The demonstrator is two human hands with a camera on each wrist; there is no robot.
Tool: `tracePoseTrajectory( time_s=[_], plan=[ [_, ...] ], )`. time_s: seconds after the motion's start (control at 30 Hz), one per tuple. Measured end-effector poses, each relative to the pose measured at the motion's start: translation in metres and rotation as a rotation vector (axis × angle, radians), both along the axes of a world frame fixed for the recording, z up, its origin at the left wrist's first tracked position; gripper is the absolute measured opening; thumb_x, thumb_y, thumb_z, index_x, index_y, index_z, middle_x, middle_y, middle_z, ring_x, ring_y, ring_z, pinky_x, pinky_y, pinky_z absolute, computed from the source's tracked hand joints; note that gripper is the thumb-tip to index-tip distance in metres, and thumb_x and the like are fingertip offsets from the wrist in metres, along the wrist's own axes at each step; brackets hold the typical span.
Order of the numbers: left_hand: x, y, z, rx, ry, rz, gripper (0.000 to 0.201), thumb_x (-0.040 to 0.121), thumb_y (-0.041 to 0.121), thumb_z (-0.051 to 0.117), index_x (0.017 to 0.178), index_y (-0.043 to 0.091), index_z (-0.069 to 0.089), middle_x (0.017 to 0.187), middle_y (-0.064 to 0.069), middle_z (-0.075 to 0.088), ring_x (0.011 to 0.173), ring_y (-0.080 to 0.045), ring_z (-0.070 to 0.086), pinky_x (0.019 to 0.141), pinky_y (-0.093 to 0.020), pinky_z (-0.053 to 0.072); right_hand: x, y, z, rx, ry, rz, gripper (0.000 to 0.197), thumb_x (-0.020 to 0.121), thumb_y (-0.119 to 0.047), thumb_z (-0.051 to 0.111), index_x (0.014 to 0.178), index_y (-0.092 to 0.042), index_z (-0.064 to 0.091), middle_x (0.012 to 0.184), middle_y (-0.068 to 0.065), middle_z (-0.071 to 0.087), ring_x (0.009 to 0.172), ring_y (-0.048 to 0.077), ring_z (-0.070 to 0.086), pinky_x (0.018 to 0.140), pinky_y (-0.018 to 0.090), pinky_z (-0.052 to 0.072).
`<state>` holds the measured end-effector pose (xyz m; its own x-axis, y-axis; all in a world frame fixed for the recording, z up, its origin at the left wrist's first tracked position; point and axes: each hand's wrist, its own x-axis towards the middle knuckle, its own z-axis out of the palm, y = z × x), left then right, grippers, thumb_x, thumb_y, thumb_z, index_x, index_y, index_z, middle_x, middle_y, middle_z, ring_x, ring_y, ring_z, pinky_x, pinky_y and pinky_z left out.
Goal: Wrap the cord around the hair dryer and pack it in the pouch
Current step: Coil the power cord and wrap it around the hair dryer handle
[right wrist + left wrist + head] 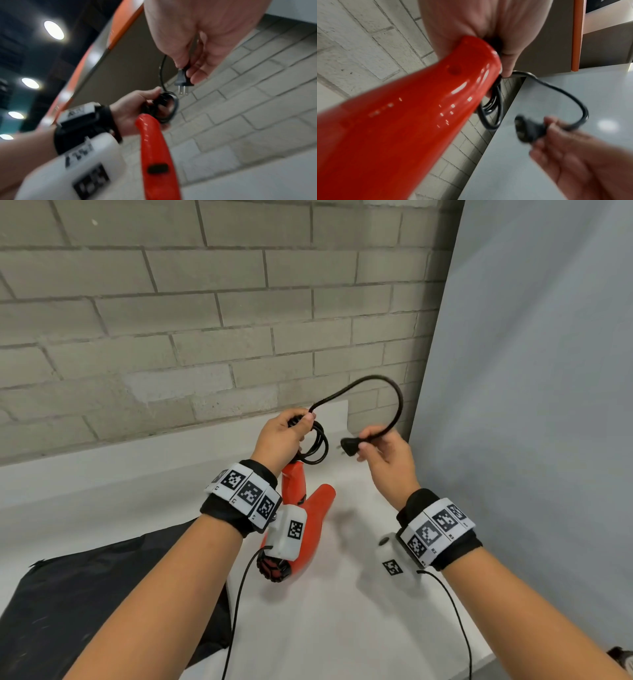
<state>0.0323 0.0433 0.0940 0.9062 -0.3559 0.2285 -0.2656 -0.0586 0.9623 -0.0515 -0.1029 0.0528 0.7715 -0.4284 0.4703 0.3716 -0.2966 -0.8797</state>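
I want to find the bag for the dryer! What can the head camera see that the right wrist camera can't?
Only the head view shows the black pouch lying flat on the white table, and the dryer's nozzle and grille. Only the right wrist view shows the plug's metal prongs clearly, the black switch and the ceiling lights. Both show the left hand gripping the coiled cord at the red hair dryer's handle, and the right hand pinching the plug.

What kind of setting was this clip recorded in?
Probably a staged recording station inside a commercial or institutional building, not a home: a painted block wall, a white-covered table with a pale backdrop panel beside it, and recessed ceiling lights overhead.
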Motion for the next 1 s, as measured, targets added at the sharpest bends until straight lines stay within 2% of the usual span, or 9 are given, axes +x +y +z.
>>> tracePoseTrajectory(
  time_s=[0.13, 0.27, 0.37, 0.43, 0.5, 0.6, 0.77, 0.9, 1.0],
  plan=[
    [-0.004, -0.003, -0.001, 0.013, -0.046, -0.038, 0.015, 0.092, 0.023, 0.048, 0.095, 0.019, 0.062, 0.078, 0.012, 0.057, 0.064, 0.000, 0.047, 0.063, -0.016, 0.034, 0.001, 0.021, 0.019, 0.045, -0.102, 0.109, 0.038, 0.082, 0.013, 0.052, 0.080, -0.024, 0.051, 0.083, -0.006, 0.053, 0.074, 0.013, 0.055, 0.065, 0.017, 0.051],
    [-0.005, -0.007, -0.002, -0.029, -0.020, -0.075, 0.014, 0.091, 0.021, 0.049, 0.092, 0.017, 0.062, 0.080, 0.009, 0.059, 0.076, -0.004, 0.053, 0.073, -0.017, 0.040, 0.008, 0.026, 0.011, -0.195, 0.004, 0.028, 0.027, 0.078, 0.000, 0.064, 0.076, -0.025, 0.054, 0.077, -0.013, 0.056, 0.072, -0.008, 0.055, 0.068, 0.009, 0.044],
    [-0.008, -0.011, -0.003, -0.033, -0.005, -0.155, 0.014, 0.091, 0.016, 0.049, 0.093, 0.014, 0.063, 0.083, 0.008, 0.062, 0.083, -0.007, 0.057, 0.082, -0.020, 0.043, 0.016, 0.031, 0.002, -0.249, -0.057, -0.115, 0.019, 0.074, -0.004, 0.069, 0.072, -0.012, 0.052, 0.072, -0.006, 0.048, 0.066, 0.000, 0.046, 0.062, 0.009, 0.039],
    [-0.012, -0.014, -0.003, -0.018, -0.012, -0.203, 0.014, 0.091, 0.014, 0.049, 0.095, 0.011, 0.062, 0.085, 0.004, 0.062, 0.085, -0.008, 0.057, 0.085, -0.019, 0.043, 0.023, 0.031, 0.001, -0.253, -0.079, -0.191, 0.024, 0.074, -0.001, 0.065, 0.074, -0.013, 0.045, 0.072, -0.008, 0.041, 0.065, 0.000, 0.042, 0.060, 0.010, 0.037],
    [-0.016, -0.016, -0.003, -0.002, -0.036, -0.243, 0.014, 0.091, 0.014, 0.048, 0.094, 0.011, 0.062, 0.081, 0.001, 0.060, 0.079, -0.008, 0.054, 0.079, -0.013, 0.042, 0.029, 0.030, 0.006, -0.252, -0.114, -0.176, 0.024, 0.076, 0.004, 0.058, 0.087, -0.013, 0.044, 0.075, -0.010, 0.045, 0.066, -0.002, 0.048, 0.062, 0.009, 0.042],
    [-0.016, -0.013, -0.002, 0.016, -0.060, -0.247, 0.015, 0.092, 0.014, 0.046, 0.088, 0.016, 0.060, 0.066, 0.001, 0.050, 0.057, -0.001, 0.047, 0.057, -0.007, 0.039, 0.034, 0.026, 0.008, -0.248, -0.082, 0.003, 0.025, 0.081, 0.009, 0.049, 0.101, -0.007, 0.047, 0.074, -0.011, 0.051, 0.063, -0.002, 0.055, 0.061, 0.019, 0.049],
    [-0.008, -0.002, 0.002, -0.074, 0.037, -0.230, 0.021, 0.096, 0.016, 0.039, 0.088, 0.023, 0.058, 0.073, 0.002, 0.054, 0.038, -0.002, 0.048, 0.041, -0.014, 0.037, 0.017, 0.005, -0.012, -0.568, 0.221, 0.187, 0.031, 0.091, -0.033, 0.038, 0.114, -0.014, 0.046, 0.085, 0.008, 0.063, 0.076, 0.024, 0.058, 0.070, 0.033, 0.046],
    [-0.004, 0.002, 0.002, -0.101, 0.039, -0.192, 0.028, 0.096, 0.013, 0.037, 0.087, 0.026, 0.060, 0.070, 0.004, 0.048, 0.036, -0.003, 0.044, 0.042, -0.016, 0.037, 0.010, -0.015, -0.039, -0.753, 0.604, 0.149, 0.033, 0.098, -0.026, 0.030, 0.099, -0.008, 0.057, 0.093, 0.012, 0.064, 0.085, 0.026, 0.057, 0.075, 0.030, 0.042],
    [-0.002, 0.002, 0.000, -0.143, 0.083, -0.210, 0.029, 0.096, 0.012, 0.037, 0.080, 0.020, 0.059, 0.074, 0.001, 0.046, 0.036, -0.003, 0.038, 0.044, -0.017, 0.041, 0.014, -0.024, -0.055, -0.962, 0.998, 0.122, 0.028, 0.096, -0.018, 0.032, 0.107, -0.007, 0.055, 0.112, 0.017, 0.061, 0.100, 0.031, 0.057, 0.085, 0.035, 0.044]
  ],
)
